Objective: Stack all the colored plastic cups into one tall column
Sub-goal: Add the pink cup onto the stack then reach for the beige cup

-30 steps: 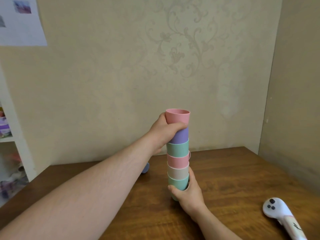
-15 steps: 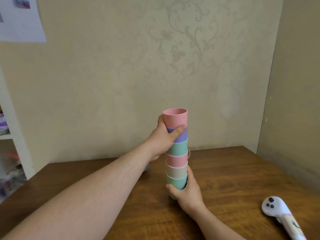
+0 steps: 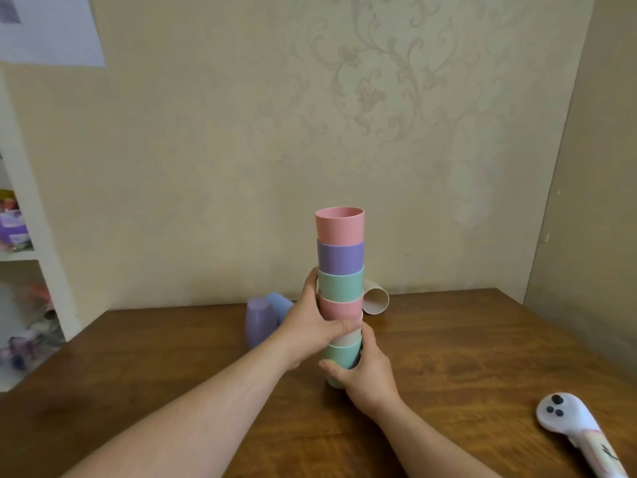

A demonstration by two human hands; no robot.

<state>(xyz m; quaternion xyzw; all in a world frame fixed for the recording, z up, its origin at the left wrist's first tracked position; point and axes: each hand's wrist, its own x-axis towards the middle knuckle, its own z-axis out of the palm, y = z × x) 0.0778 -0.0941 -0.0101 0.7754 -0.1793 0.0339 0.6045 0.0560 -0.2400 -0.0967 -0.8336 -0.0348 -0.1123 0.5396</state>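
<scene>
A column of nested cups (image 3: 340, 257) stands on the wooden table (image 3: 465, 350): pink on top, then purple, green, pink, beige and green at the bottom. My left hand (image 3: 310, 322) wraps the column's middle, around the lower pink cup. My right hand (image 3: 365, 374) grips the bottom green cup. Behind my left hand, a purple cup (image 3: 256, 319) stands upside down with a blue cup (image 3: 280, 303) next to it. A beige cup (image 3: 376, 300) lies on its side behind the column.
A white controller (image 3: 572, 429) lies on the table at the front right. Walls close off the back and right. A white shelf (image 3: 24, 257) with clutter stands at the left.
My left hand slid down from the top pink and purple cups to the column's middle. The loose purple and blue cups came into sight. My right hand stayed at the base.
</scene>
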